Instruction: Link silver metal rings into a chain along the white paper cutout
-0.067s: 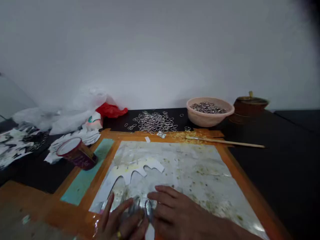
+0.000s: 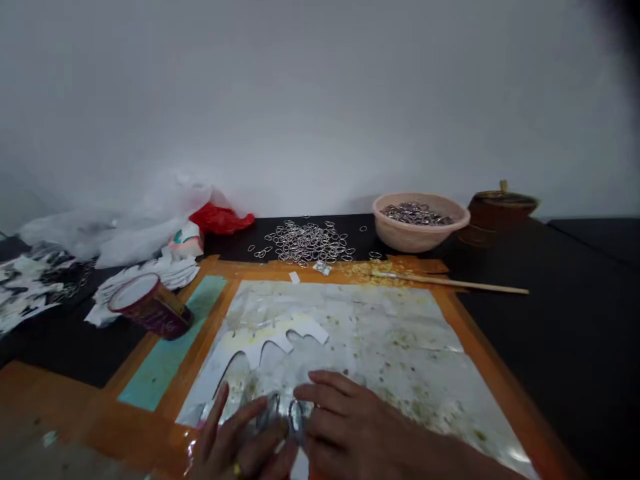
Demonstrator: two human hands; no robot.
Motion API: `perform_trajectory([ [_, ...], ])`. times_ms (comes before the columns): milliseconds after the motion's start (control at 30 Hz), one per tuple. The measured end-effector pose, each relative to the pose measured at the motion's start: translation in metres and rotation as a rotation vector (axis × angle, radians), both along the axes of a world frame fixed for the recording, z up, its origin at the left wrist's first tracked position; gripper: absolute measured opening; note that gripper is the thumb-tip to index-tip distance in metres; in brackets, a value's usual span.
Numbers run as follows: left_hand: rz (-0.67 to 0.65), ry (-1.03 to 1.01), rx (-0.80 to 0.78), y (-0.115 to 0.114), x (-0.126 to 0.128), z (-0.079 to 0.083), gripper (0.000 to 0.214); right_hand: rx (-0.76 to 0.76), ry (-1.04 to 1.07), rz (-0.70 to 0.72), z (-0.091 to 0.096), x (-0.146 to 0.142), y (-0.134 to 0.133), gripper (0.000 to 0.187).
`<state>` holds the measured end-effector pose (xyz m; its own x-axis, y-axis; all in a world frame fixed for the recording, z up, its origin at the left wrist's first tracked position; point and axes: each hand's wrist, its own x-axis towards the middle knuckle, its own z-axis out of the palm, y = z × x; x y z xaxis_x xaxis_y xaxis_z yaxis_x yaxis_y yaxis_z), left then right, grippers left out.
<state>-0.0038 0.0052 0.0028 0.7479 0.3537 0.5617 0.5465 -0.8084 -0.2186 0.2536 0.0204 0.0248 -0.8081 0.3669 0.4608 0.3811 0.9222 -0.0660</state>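
Two oval metal rings (image 2: 270,411) (image 2: 298,421) stand close together at the bottom centre, partly covered by my fingers. My left hand (image 2: 240,437) pinches the left ring from below, while my right hand (image 2: 350,420) comes in from the lower right with its fingers over the other ring. Both hands rest on a stained plastic-covered sheet (image 2: 380,340) laid on an orange board (image 2: 505,393). A white paper cut-out with a scalloped edge (image 2: 265,350) lies just above my hands.
Loose metal rings (image 2: 307,243) are spread on the black table behind the board, next to a pink bowl of rings (image 2: 400,233). A thin brush (image 2: 450,283) lies across the board's far edge. A dark red can (image 2: 153,310) lies tilted at the left, near white paper scraps (image 2: 145,283).
The head view has shifted very slightly. My hands and the rings have not visibly moved.
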Motion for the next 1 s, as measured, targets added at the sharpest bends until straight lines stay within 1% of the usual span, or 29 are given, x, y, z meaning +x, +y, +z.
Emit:
perform_trajectory([
  [67, -0.009, -0.009, -0.028, 0.003, -0.001, 0.001, 0.022, -0.034, -0.034, 0.012, 0.003, 0.0, 0.001, 0.021],
  [133, 0.018, -0.055, -0.078, 0.003, 0.001, 0.0, 0.021, -0.051, -0.026, 0.008, 0.002, -0.002, 0.002, 0.02],
  [200, 0.057, -0.096, -0.117, 0.0, 0.004, -0.001, 0.019, -0.044, 0.014, -0.003, -0.004, -0.005, 0.003, 0.019],
  [300, 0.08, -0.115, -0.149, -0.002, 0.009, -0.002, 0.017, -0.045, 0.059, 0.011, -0.014, -0.008, 0.003, 0.02],
  [367, 0.069, -0.115, -0.17, -0.001, 0.011, -0.002, 0.019, -0.108, 0.084, 0.004, -0.015, -0.008, 0.003, 0.021],
  [433, 0.053, -0.156, -0.178, 0.001, 0.015, -0.005, 0.02, -0.216, 0.146, -0.017, -0.01, -0.005, 0.001, 0.018],
  [467, 0.046, -0.208, -0.164, 0.002, 0.017, -0.007, 0.02, -0.293, 0.191, -0.041, -0.005, -0.003, 0.0, 0.017],
  [533, 0.046, -0.339, -0.11, 0.004, 0.022, -0.012, 0.019, -0.462, 0.324, -0.11, 0.005, 0.003, -0.002, 0.022],
  [600, 0.044, -0.425, -0.061, 0.006, 0.028, -0.016, 0.019, -0.592, 0.5, -0.223, 0.012, 0.008, -0.003, 0.024],
  [633, 0.042, -0.441, -0.05, 0.006, 0.03, -0.017, 0.018, -0.627, 0.586, -0.291, 0.013, 0.01, -0.002, 0.024],
  [700, 0.034, -0.442, -0.05, 0.006, 0.032, -0.017, 0.015, -0.61, 0.702, -0.373, 0.013, 0.011, 0.0, 0.022],
  [767, 0.014, -0.439, -0.038, 0.005, 0.032, -0.015, 0.014, -0.547, 0.673, -0.357, 0.008, 0.008, 0.003, 0.021],
  [833, 0.009, -0.426, -0.027, 0.003, 0.028, -0.011, 0.013, -0.491, 0.523, -0.274, 0.003, 0.001, 0.004, 0.025],
  [867, 0.019, -0.401, -0.024, 0.002, 0.025, -0.01, 0.01, -0.483, 0.432, -0.247, 0.0, -0.003, 0.004, 0.027],
  [933, 0.056, -0.342, -0.011, -0.001, 0.018, -0.008, 0.006, -0.491, 0.3, -0.244, -0.005, -0.01, 0.004, 0.027],
  [1000, 0.083, -0.285, 0.02, -0.002, 0.011, -0.01, 0.009, -0.509, 0.26, -0.256, -0.009, -0.015, 0.005, 0.024],
])
